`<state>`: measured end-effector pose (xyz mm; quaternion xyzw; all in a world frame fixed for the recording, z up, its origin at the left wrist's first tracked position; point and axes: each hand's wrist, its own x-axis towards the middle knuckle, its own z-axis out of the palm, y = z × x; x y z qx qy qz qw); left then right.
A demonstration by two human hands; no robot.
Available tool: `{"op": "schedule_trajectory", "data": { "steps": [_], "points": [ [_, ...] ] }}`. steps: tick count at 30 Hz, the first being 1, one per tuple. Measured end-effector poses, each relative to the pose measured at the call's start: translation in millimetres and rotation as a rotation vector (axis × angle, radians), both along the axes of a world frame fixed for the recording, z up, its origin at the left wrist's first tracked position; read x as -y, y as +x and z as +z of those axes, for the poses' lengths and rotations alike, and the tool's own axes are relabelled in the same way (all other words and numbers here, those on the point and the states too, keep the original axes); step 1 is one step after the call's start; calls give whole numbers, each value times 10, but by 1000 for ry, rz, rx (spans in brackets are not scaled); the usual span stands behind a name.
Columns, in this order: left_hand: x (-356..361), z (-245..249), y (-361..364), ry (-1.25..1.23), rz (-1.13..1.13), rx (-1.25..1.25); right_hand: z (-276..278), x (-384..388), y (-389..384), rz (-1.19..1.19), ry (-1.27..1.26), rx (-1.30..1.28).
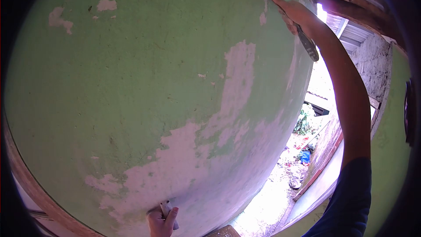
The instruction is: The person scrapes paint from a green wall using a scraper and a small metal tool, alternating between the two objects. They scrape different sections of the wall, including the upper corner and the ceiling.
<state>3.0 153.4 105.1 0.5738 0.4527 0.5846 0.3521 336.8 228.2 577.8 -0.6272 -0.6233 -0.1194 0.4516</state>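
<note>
Grip: right hand [297,15] closed round scraper [308,44], dark handle poking out below, working end against green wall [131,83] up high. Probably light and stiff; take it by the handle. Left hand [160,224] pinches whitish object [165,208] low down. Wall corner just right, open yard beyond.

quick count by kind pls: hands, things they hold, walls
hands: 2 (left hand, right hand)
held things: 2 (small pale object in the left, dark-handled tool in the right)
green wall: 1
total: 5
</note>
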Motion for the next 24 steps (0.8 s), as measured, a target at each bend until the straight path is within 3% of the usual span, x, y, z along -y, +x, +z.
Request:
{"op": "schedule_trajectory", "data": {
  "steps": [3, 7, 10, 12, 16, 19, 22, 24],
  "points": [
    [-12, -40, -49, -35, -24, -100, -163, 179, -13, -9, -20, 13],
    [31, 66, -45, -9, -44, 4, -93, -38, -56, 7, -28, 28],
    [21, 49, 1, 18, 19, -48, 130, -113, -155, 127, 108, -15],
    [30, 68, -6, 46, 27, -52, 170, -30, -201, 44, 49, -113],
    [14, 45, -19, 51, 10, 8, 30, 132, -72, 46, -30, 28],
    [12, 31, -40, 15, -43, 25, 17, 28, -60, -50, -65, -45],
    [15, 58, 13, -13, -25, 46, 241, -124, -24, 20, 76, -5],
    [21, 76, 44, -33, 40, 29, 316, -166, -24, 292, 87, -67]
  ]
}}
